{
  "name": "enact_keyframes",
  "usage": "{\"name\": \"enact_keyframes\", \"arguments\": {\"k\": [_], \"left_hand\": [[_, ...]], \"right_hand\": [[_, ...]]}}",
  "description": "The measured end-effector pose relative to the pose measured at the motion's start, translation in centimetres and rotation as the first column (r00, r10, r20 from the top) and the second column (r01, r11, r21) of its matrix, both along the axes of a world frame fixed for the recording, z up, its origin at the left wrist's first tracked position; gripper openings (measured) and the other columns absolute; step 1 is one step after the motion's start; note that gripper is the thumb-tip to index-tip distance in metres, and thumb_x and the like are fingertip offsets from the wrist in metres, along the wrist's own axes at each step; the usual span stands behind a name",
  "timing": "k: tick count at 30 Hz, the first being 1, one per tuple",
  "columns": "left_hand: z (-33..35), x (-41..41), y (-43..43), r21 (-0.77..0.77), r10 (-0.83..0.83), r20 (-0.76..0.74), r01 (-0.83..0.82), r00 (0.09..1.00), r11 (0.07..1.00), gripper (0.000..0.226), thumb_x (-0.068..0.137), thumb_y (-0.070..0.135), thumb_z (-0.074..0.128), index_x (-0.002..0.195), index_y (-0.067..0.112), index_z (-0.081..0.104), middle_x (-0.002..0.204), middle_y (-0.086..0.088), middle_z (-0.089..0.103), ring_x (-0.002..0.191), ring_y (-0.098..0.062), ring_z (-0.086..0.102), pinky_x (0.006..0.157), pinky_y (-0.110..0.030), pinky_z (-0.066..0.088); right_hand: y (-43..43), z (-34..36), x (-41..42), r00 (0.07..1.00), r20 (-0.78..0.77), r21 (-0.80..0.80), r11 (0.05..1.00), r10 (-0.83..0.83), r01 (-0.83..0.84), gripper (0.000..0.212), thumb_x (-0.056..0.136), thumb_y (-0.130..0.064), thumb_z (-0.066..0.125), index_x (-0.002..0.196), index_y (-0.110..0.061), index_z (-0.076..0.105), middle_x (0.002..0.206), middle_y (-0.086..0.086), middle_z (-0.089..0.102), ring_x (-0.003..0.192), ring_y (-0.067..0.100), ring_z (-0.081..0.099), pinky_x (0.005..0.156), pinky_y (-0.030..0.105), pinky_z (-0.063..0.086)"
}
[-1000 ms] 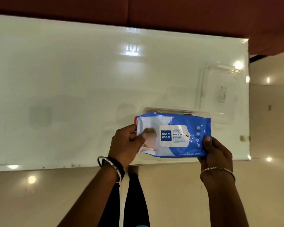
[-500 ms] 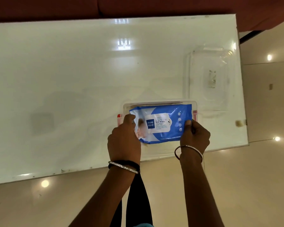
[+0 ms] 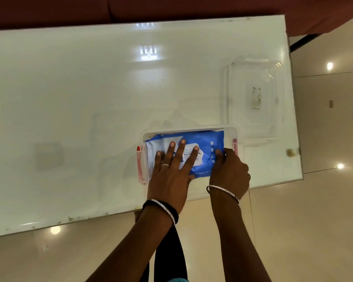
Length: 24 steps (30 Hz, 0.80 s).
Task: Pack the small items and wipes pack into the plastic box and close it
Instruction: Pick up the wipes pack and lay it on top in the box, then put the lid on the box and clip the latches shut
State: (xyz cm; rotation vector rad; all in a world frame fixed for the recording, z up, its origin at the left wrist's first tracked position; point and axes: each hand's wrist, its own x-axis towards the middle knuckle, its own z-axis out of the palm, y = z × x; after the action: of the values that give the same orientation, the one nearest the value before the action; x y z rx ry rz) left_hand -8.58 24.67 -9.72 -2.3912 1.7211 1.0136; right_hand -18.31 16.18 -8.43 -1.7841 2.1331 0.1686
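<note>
Head view: wipes pack point(image 3: 208, 142) has dropped into the plastic box point(image 3: 230, 130); left hand point(image 3: 171, 171) presses it, fingers spread, right hand point(image 3: 230, 169) grips its end; lid point(image 3: 253, 94) next

Glossy white table point(image 3: 90, 98); clear plastic box point(image 3: 230, 132); shiny film wipes pack point(image 3: 204, 139).

A glossy white table point(image 3: 90, 88) is seen from above, set on a beige tiled floor point(image 3: 324, 231). A bright barred reflection point(image 3: 148, 52) is mirrored in the tabletop, and a faint grey square patch point(image 3: 48, 154) is shown toward its left. Dark specks point(image 3: 69, 218) are scattered along the near edge. A small brownish piece point(image 3: 291, 152) is seen at the right edge. Round light spots point(image 3: 330, 66) are reflected in the floor. A dark red surface point(image 3: 171, 9) is seen beyond the far edge.
</note>
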Motion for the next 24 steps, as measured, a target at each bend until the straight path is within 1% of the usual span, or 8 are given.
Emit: {"name": "enact_keyframes", "arguments": {"k": [5,8,10,12,16,19,22,24], "left_hand": [[0.3,0.0,-0.6,0.039,0.001,-0.012,0.000,1.000,0.999,0.072,0.097,0.046,0.039,0.152,0.036,-0.006,0.162,-0.001,-0.016,0.150,-0.026,-0.012,0.117,-0.043,-0.004],[2.3,0.5,-1.4,-0.050,0.070,-0.060,-0.073,0.996,0.996,0.057,0.095,0.047,0.047,0.147,0.028,0.035,0.159,-0.006,0.025,0.147,-0.027,0.024,0.117,-0.044,0.025],[3.8,1.0,-2.2,-0.290,0.198,-0.136,-0.230,0.971,0.929,0.033,0.091,0.034,0.062,0.118,0.018,0.067,0.124,-0.006,0.067,0.113,-0.026,0.064,0.093,-0.037,0.052],[4.7,1.5,-4.1,-0.460,0.237,-0.154,-0.282,0.959,0.842,0.011,0.089,0.020,0.066,0.096,0.014,0.072,0.093,-0.002,0.075,0.083,-0.021,0.070,0.072,-0.028,0.053],[5.3,2.6,-11.1,-0.535,0.257,-0.195,-0.323,0.946,0.781,0.016,0.094,0.019,0.059,0.087,0.010,0.070,0.080,-0.004,0.070,0.072,-0.022,0.066,0.068,-0.030,0.048],[3.7,3.0,-17.3,-0.480,0.212,-0.219,-0.294,0.952,0.826,0.021,0.096,0.023,0.051,0.100,0.012,0.068,0.094,-0.006,0.068,0.088,-0.023,0.064,0.076,-0.036,0.050],[0.9,3.3,-23.0,-0.411,0.138,-0.212,-0.216,0.967,0.886,0.030,0.098,0.022,0.045,0.123,0.014,0.059,0.122,-0.007,0.061,0.111,-0.025,0.058,0.091,-0.035,0.045],[-1.0,3.2,-26.3,-0.292,0.093,-0.228,-0.159,0.969,0.943,0.042,0.099,0.023,0.041,0.140,0.014,0.044,0.141,-0.008,0.048,0.126,-0.027,0.048,0.101,-0.035,0.038]], "right_hand": [[1.4,2.2,0.0,0.974,0.126,-0.197,0.967,0.187,-0.160,0.028,0.086,-0.026,0.072,0.110,-0.010,0.070,0.107,0.010,0.073,0.091,0.032,0.070,0.073,0.036,0.054],[0.8,3.0,-1.3,0.939,0.175,-0.342,0.913,0.296,-0.224,0.014,0.079,-0.011,0.078,0.092,-0.011,0.074,0.091,0.007,0.075,0.086,0.031,0.066,0.069,0.041,0.055],[-0.7,3.1,-2.4,0.927,0.262,-0.416,0.898,0.268,-0.142,0.009,0.081,-0.009,0.075,0.088,-0.014,0.074,0.086,0.003,0.073,0.082,0.025,0.063,0.067,0.035,0.051],[-2.7,2.9,-3.5,0.927,0.339,-0.417,0.909,0.163,-0.008,0.006,0.085,-0.014,0.071,0.090,-0.016,0.072,0.084,0.000,0.071,0.079,0.020,0.061,0.065,0.029,0.048],[-6.8,0.8,-5.6,0.812,0.512,-0.162,0.897,-0.281,0.412,0.015,0.089,-0.020,0.066,0.103,-0.014,0.069,0.097,0.002,0.072,0.081,0.017,0.065,0.079,0.034,0.055],[-9.6,-1.4,-7.4,0.574,0.493,0.157,0.716,-0.653,0.680,0.032,0.087,-0.025,0.069,0.115,-0.011,0.062,0.105,0.009,0.070,0.090,0.029,0.069,0.094,0.043,0.054],[-11.2,-2.7,-8.1,0.322,0.468,0.397,0.521,-0.823,0.755,0.048,0.085,-0.028,0.073,0.123,-0.005,0.055,0.107,0.017,0.063,0.069,0.023,0.065,0.089,0.048,0.058],[-11.7,-3.4,-8.4,0.244,0.480,0.449,0.475,-0.842,0.757,0.055,0.084,-0.028,0.075,0.125,-0.002,0.052,0.104,0.021,0.062,0.070,0.025,0.064,0.083,0.046,0.060]]}}
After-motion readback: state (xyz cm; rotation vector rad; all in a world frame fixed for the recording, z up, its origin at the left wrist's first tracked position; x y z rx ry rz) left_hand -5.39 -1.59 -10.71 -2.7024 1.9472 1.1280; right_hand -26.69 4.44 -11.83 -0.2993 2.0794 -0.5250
